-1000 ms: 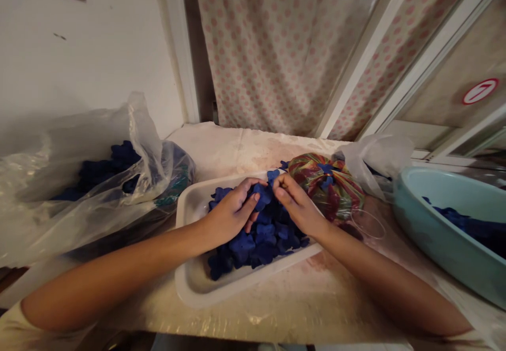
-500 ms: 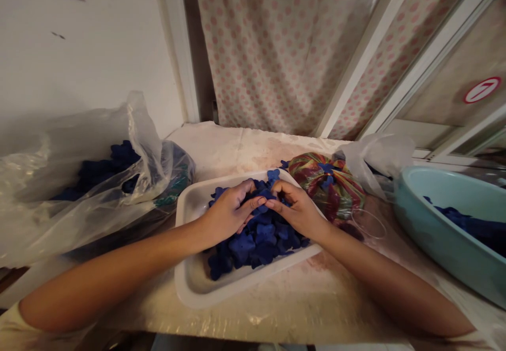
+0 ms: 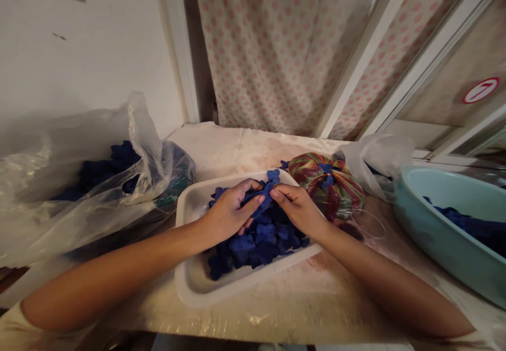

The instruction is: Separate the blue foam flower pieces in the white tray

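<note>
A white tray [image 3: 193,290] holds a heap of dark blue, flower-shaped petals [image 3: 253,243]. Above the heap, both hands meet on one blue petal piece [image 3: 264,195]. My left hand [image 3: 233,208] pinches it between thumb and fingers, with the other fingertips curled beneath. My right hand [image 3: 296,203] grips its right side with thumb and index finger. The palms hide part of the pile behind them.
An open clear plastic bag [image 3: 146,161] with blue pieces lies at left. Behind the tray's right side sits a striped, colourful bundle [image 3: 312,174]. A light-blue basin [image 3: 438,235] with blue pieces stands at right, near a thin clear ring [image 3: 369,235].
The thumbs, touching each other before, have moved slightly apart, and more of the blue piece shows between them. The tray, bags and basin have stayed in place.
</note>
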Available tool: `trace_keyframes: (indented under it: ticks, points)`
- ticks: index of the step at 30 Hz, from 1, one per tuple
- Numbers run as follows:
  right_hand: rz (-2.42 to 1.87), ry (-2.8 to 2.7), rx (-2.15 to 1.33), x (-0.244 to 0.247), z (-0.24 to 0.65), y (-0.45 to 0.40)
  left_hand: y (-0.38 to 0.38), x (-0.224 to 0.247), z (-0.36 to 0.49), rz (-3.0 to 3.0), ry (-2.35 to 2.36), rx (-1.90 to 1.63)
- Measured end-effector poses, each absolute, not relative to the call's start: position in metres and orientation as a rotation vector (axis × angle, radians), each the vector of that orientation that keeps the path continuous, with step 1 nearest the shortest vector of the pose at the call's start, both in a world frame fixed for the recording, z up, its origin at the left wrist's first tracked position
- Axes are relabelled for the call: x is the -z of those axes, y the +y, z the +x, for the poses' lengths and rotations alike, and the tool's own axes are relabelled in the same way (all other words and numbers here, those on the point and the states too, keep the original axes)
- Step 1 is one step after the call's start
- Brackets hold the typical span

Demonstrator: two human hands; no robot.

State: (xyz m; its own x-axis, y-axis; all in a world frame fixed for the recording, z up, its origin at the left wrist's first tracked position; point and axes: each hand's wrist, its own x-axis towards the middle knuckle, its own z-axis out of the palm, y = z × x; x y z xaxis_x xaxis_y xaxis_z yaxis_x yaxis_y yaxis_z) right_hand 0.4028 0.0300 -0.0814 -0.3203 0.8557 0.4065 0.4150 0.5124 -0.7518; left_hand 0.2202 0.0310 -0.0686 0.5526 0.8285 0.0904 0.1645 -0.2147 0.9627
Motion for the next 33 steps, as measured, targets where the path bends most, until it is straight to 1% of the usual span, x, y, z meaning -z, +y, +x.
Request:
trace_keyframes:
  ticks: [9, 19, 26, 30, 33]
  points:
    - [-0.911, -1.853, -0.587, 0.083, 0.402, 0.03, 0.032, 0.073, 0.219, 1.758, 0.852, -0.702]
    - [-1.032, -1.918, -0.56, 0.08, 0.403, 0.03, 0.031, 0.072, 0.22, 1.784, 0.875, -0.672]
    - [-1.19, -1.687, -0.522, 0.085, 0.406, 0.036, 0.031, 0.07, 0.219, 1.835, 0.941, -0.702]
    - [-1.108, -1.742, -0.504, 0.082, 0.405, 0.031, 0.03, 0.069, 0.218, 1.857, 0.968, -0.677]
    - [-1.016, -1.864, -0.557, 0.079, 0.402, 0.026, 0.03, 0.068, 0.218, 1.871, 0.944, -0.65]
